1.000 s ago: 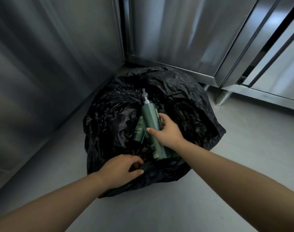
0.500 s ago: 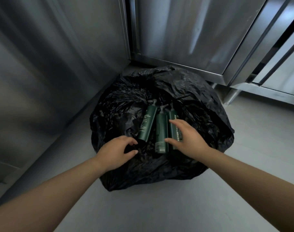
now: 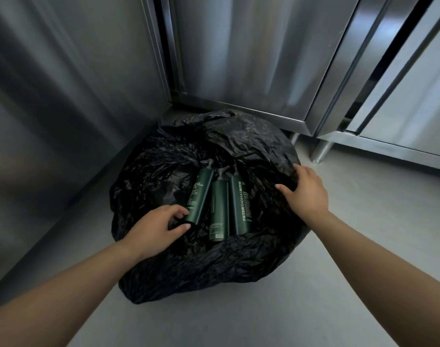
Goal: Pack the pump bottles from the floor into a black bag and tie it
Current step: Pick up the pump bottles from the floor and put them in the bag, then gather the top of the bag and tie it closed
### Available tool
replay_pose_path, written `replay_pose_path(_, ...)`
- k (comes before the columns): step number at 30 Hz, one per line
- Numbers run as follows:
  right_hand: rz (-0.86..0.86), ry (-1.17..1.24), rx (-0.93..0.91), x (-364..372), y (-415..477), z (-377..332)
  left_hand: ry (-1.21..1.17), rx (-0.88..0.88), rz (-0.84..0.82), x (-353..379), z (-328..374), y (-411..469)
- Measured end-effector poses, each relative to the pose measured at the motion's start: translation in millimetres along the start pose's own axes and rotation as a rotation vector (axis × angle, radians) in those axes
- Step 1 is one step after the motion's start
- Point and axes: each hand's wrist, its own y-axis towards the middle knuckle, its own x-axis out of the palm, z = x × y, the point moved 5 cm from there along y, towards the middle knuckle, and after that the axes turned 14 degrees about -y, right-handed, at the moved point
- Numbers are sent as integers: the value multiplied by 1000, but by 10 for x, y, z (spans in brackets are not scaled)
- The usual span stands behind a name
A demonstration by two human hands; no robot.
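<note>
While the left hand [image 3: 156, 227] and right hand [image 3: 304, 194] grip the black bag [image 3: 214, 266] rim, seemingly loosely, uneven gathering could spill the pump bottles [image 3: 241, 204].

Commercial kitchen corner: stainless steel cabinets [image 3: 251, 61] on metal legs [image 3: 320, 151], grey floor [image 3: 364, 246]

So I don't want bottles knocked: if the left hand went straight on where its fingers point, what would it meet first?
Most likely the bottom end of the leftmost pump bottle, lying in the black bag just ahead of the left hand; their depth gap is unclear.
</note>
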Motion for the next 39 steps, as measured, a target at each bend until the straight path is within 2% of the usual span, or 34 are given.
replay_pose_path(3, 21, 170, 40, 20, 130, 171, 15, 5, -30, 51, 168, 72)
replay_pose_path(9, 40, 506, -56, -22, 307, 231, 47, 23, -60, 64, 658, 283)
replay_pose_path(16, 18, 766, 83, -2, 287, 228, 29, -17, -91, 109, 941, 444)
replay_pose_path(22, 37, 845, 61, -198, 363, 58, -138, -12, -53, 234, 921, 738)
replay_pose_path(30, 96, 826, 38, -623, 478, -297, -401, 132, -10, 111, 1213, 1129)
replay_pose_path(33, 132, 835, 79, -700, 431, -317, -530, 18, -16, 216, 1100, 1178)
replay_pose_path(36, 139, 874, 131, -670, 325, -267, -718, -159, -127, 489, 1050, 1152)
replay_pose_path(39, 142, 873, 164, -653, 251, -178, -904, -247, -198, 680, 1140, 1159)
